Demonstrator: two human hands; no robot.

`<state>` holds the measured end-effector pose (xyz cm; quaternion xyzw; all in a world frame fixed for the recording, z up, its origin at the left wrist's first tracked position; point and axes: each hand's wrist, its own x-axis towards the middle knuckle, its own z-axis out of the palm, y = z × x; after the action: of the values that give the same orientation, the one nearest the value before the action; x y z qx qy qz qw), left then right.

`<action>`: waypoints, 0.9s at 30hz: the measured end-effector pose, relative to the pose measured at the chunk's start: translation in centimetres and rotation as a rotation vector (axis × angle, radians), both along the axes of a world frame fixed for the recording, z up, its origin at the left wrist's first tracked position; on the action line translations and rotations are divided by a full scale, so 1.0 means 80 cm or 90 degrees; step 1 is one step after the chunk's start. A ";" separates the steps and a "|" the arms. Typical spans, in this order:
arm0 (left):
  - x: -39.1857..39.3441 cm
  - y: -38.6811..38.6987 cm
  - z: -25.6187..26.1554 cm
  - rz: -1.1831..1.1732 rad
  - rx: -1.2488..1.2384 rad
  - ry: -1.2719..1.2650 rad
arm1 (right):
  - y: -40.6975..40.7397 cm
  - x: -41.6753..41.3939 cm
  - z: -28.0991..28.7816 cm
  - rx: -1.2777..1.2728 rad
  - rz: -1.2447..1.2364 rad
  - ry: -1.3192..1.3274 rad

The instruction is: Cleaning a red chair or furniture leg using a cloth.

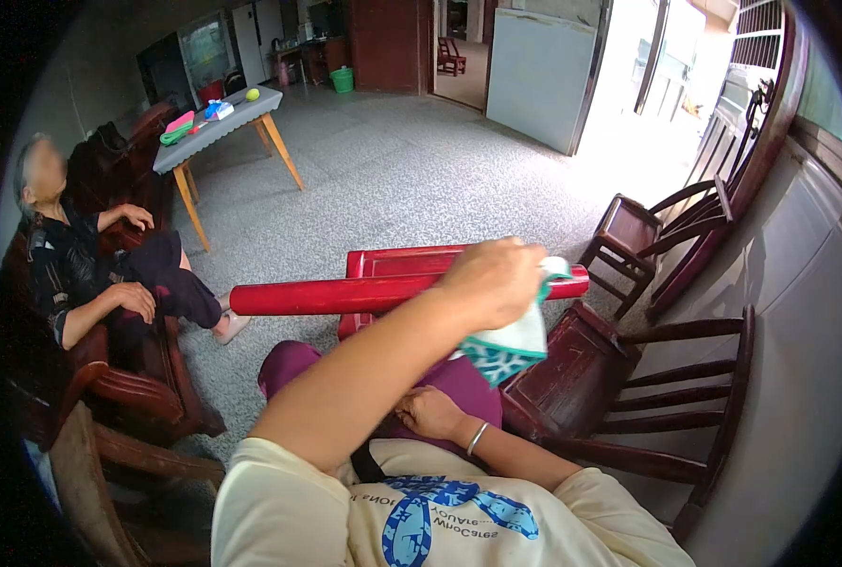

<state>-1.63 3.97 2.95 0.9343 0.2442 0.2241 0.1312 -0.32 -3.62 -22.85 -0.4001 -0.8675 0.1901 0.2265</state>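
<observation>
My left hand (495,280), its arm reaching across from the left, grips a white and teal patterned cloth (509,347). The cloth wraps over a long red wooden rail (322,295) near its right end, and part of it hangs below. Behind and under the rail shows a red wooden panel (400,263), like a chair seat; my forearm hides part of it. My right hand (431,413), with a silver bracelet at the wrist, lies low at my purple trousers (481,397). Its fingers are curled, and whether they hold anything is hidden.
A dark wooden chair (570,372) stands close on the right, another chair (626,223) beyond it. At left a person (74,276) sits on a wooden bench. A cloth-covered table (222,127) bears several small things. A pale panel (540,78) leans by the doorway.
</observation>
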 end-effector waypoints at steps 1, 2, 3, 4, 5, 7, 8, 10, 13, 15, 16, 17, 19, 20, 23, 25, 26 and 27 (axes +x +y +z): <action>-0.021 0.000 0.007 0.033 -0.032 0.027 | -0.001 -0.001 0.004 -0.011 0.012 0.006; -0.040 0.002 0.014 0.063 -0.064 0.052 | 0.000 0.001 0.008 -0.022 0.020 0.011; -0.058 0.008 0.015 0.084 -0.084 0.064 | 0.002 0.004 0.006 -0.022 0.015 0.009; -0.076 0.014 0.014 0.104 -0.103 0.077 | 0.003 0.008 0.002 -0.021 0.006 0.017; -0.101 0.017 0.016 0.141 -0.107 0.093 | 0.002 0.008 -0.002 -0.019 0.002 0.028; -0.164 0.024 0.007 0.204 -0.095 0.068 | 0.002 0.005 -0.007 -0.018 0.002 0.040; -0.197 0.027 0.000 0.230 -0.077 0.025 | 0.004 0.005 -0.005 -0.005 0.016 0.028; -0.254 0.027 0.005 0.329 -0.077 0.041 | 0.003 0.003 -0.003 0.010 0.034 0.017; -0.283 0.035 0.012 0.349 -0.030 0.034 | 0.001 0.005 0.001 0.004 0.011 0.008; -0.284 0.050 0.015 0.388 -0.060 0.069 | 0.000 0.006 0.004 0.020 0.016 0.003; -0.284 0.059 0.013 0.426 -0.093 0.104 | -0.002 0.004 0.002 0.024 0.017 0.005; -0.281 0.068 0.016 0.429 -0.080 0.133 | -0.002 0.003 0.000 0.020 0.019 0.008; -0.267 0.073 0.014 0.452 -0.071 0.166 | 0.001 0.003 -0.003 0.022 0.024 0.013; -0.249 0.073 0.014 0.469 -0.071 0.203 | 0.000 0.004 -0.003 0.020 0.021 0.013; -0.186 0.060 0.017 0.361 -0.129 0.132 | 0.000 0.006 -0.009 0.013 0.007 -0.007; -0.140 0.050 0.015 0.290 -0.106 0.129 | 0.000 0.006 -0.011 0.011 0.001 -0.028; -0.114 0.046 0.015 0.263 -0.093 0.154 | 0.000 0.005 -0.010 0.009 -0.004 -0.027; -0.094 0.051 0.007 0.193 -0.095 0.144 | 0.000 0.003 -0.008 0.009 -0.007 -0.026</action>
<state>-9.16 8.03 3.51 0.8935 0.4115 0.1165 0.1369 -0.04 -3.60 -23.45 -0.4070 -0.8711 0.1746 0.2124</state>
